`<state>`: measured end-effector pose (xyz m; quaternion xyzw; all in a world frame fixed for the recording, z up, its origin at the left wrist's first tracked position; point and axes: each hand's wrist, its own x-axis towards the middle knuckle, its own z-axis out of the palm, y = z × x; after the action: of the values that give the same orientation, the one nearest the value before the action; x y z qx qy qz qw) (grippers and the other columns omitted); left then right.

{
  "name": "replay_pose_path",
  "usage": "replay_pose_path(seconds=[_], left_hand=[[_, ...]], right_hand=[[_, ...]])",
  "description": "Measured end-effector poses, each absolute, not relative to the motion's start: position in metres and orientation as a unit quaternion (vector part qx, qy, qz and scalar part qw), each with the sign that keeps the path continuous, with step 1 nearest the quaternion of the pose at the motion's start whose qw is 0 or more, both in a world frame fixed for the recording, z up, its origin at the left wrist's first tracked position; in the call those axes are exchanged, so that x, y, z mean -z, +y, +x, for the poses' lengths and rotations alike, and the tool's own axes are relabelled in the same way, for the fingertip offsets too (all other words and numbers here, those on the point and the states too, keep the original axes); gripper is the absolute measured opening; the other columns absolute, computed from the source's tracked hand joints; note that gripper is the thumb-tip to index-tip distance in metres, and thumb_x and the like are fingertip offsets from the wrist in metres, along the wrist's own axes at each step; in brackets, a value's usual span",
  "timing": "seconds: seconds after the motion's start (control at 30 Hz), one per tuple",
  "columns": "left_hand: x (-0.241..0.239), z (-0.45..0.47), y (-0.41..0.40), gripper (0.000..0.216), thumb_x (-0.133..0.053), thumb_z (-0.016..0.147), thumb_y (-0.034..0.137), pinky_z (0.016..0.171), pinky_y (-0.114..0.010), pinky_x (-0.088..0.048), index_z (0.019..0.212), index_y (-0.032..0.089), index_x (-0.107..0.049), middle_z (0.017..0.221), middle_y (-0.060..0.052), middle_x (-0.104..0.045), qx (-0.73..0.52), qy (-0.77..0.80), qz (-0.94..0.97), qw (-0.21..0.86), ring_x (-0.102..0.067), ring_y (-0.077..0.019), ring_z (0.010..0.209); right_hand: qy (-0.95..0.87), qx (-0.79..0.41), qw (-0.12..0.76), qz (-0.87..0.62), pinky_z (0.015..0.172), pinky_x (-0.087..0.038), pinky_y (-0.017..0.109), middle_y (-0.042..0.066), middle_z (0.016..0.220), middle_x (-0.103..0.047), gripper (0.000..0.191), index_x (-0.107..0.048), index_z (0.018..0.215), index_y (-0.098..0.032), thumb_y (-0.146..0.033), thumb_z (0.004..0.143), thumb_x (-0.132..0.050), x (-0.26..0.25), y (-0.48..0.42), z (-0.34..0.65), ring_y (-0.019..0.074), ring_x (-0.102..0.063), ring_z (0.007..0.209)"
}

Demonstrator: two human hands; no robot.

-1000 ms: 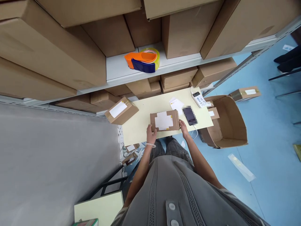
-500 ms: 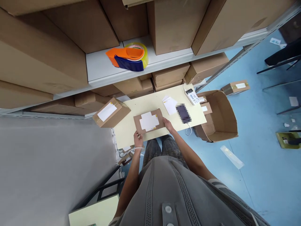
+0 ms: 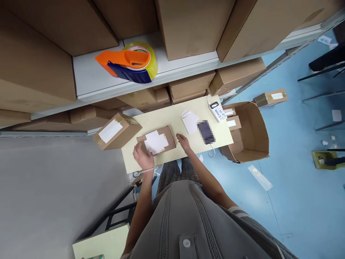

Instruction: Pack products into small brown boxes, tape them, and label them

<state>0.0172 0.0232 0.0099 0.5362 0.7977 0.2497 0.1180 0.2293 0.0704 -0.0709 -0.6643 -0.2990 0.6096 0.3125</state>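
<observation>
A flat brown cardboard box (image 3: 170, 138) lies on the pale table, with white labels (image 3: 156, 142) with small yellow marks on its top. Over the box's left end is my left hand (image 3: 143, 157), slightly blurred, its fingers spread and holding nothing; whether it touches the cardboard I cannot tell. Just off the box's right end, my right hand (image 3: 184, 143) has its fingers stretched out with nothing in them. White label sheets (image 3: 190, 122) rest on the table beyond my right hand, beside a pixelated dark phone-like object (image 3: 206, 132) with a white cable.
A taller taped carton (image 3: 118, 131) with a white label stands on the table's left end. A white device (image 3: 217, 112) is at the far right corner. An orange and blue tape dispenser (image 3: 126, 64) sits on the shelf above. An open carton (image 3: 253, 133) holds small boxes right of the table.
Both hands have let go of the box, which stays on the table. My left hand has moved up and left over its end; my right hand has come away from its right edge.
</observation>
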Motion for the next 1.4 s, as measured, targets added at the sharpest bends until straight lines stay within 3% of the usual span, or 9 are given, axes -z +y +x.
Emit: replay_pose_path(seconds=[0.13, 0.27, 0.43, 0.6, 0.8, 0.9, 1.1, 1.4], left_hand=[[-0.018, 0.087, 0.075, 0.046, -0.044, 0.091, 0.018, 0.122, -0.051, -0.019, 0.137, 0.015, -0.046, 0.145, -0.016, -0.047, -0.212, 0.682, 0.682, 0.159, -0.033, -0.0271, 0.144], [0.016, 0.160, 0.129, 0.057, -0.043, 0.090, 0.013, 0.124, -0.048, -0.015, 0.146, 0.014, -0.037, 0.156, -0.013, -0.037, -0.133, 0.597, 0.756, 0.235, -0.024, -0.0242, 0.149], [0.072, 0.213, 0.176, 0.066, -0.062, 0.084, 0.019, 0.122, -0.056, -0.009, 0.145, 0.005, -0.039, 0.150, -0.026, -0.041, -0.034, 0.611, 0.734, 0.294, -0.026, -0.0342, 0.147], [0.095, 0.221, 0.186, 0.080, -0.078, 0.073, 0.025, 0.120, -0.062, -0.002, 0.143, 0.009, -0.041, 0.142, -0.024, -0.048, -0.029, 0.626, 0.734, 0.262, -0.032, -0.0385, 0.143], [0.097, 0.219, 0.174, 0.078, -0.076, 0.072, 0.012, 0.120, -0.060, 0.003, 0.142, 0.007, -0.042, 0.143, -0.025, -0.045, -0.019, 0.622, 0.749, 0.228, -0.028, -0.0364, 0.145], [0.098, 0.223, 0.171, 0.074, -0.075, 0.071, 0.009, 0.121, -0.060, 0.002, 0.139, 0.007, -0.046, 0.138, -0.024, -0.050, -0.027, 0.637, 0.735, 0.231, -0.034, -0.0360, 0.142], [0.098, 0.232, 0.176, 0.086, -0.075, 0.074, 0.018, 0.118, -0.067, 0.001, 0.148, 0.009, -0.032, 0.145, -0.025, -0.043, -0.035, 0.665, 0.704, 0.245, -0.030, -0.0384, 0.144], [0.092, 0.234, 0.172, 0.062, -0.066, 0.079, 0.015, 0.121, -0.063, -0.001, 0.138, 0.008, -0.047, 0.141, -0.022, -0.046, -0.092, 0.666, 0.691, 0.267, -0.028, -0.0357, 0.144]], right_hand=[[-0.290, -0.576, 0.366, -0.671, 0.105, -0.044, 0.040, 0.008, 0.128, -0.066, 0.042, -0.067, 0.119, -0.021, -0.042, 0.087, -0.051, 0.070, 0.070, 0.257, 0.0237, -0.059, 0.120], [-0.291, -0.551, 0.400, -0.671, 0.108, -0.042, 0.039, 0.008, 0.133, -0.063, 0.045, -0.066, 0.122, -0.022, -0.045, 0.086, -0.054, 0.068, 0.071, 0.292, 0.0238, -0.055, 0.126], [-0.273, -0.545, 0.405, -0.681, 0.109, -0.040, 0.042, 0.007, 0.131, -0.065, 0.043, -0.067, 0.120, -0.023, -0.045, 0.085, -0.056, 0.074, 0.072, 0.327, 0.0240, -0.056, 0.125], [-0.249, -0.555, 0.404, -0.683, 0.107, -0.042, 0.043, 0.006, 0.127, -0.067, 0.041, -0.068, 0.116, -0.024, -0.045, 0.084, -0.055, 0.086, 0.065, 0.337, 0.0239, -0.057, 0.123], [-0.216, -0.596, 0.380, -0.674, 0.104, -0.044, 0.043, 0.007, 0.118, -0.071, 0.041, -0.068, 0.114, -0.023, -0.046, 0.082, -0.056, 0.095, 0.054, 0.321, 0.0248, -0.062, 0.116], [-0.211, -0.601, 0.372, -0.675, 0.103, -0.045, 0.043, 0.008, 0.114, -0.072, 0.041, -0.069, 0.113, -0.022, -0.045, 0.081, -0.057, 0.097, 0.049, 0.315, 0.0246, -0.063, 0.114], [-0.213, -0.592, 0.366, -0.685, 0.101, -0.046, 0.042, 0.008, 0.114, -0.072, 0.041, -0.069, 0.112, -0.022, -0.046, 0.081, -0.057, 0.097, 0.046, 0.326, 0.0245, -0.063, 0.114], [-0.209, -0.590, 0.343, -0.700, 0.101, -0.046, 0.042, 0.009, 0.115, -0.072, 0.042, -0.068, 0.113, -0.021, -0.045, 0.081, -0.056, 0.093, 0.046, 0.343, 0.0250, -0.063, 0.115]])
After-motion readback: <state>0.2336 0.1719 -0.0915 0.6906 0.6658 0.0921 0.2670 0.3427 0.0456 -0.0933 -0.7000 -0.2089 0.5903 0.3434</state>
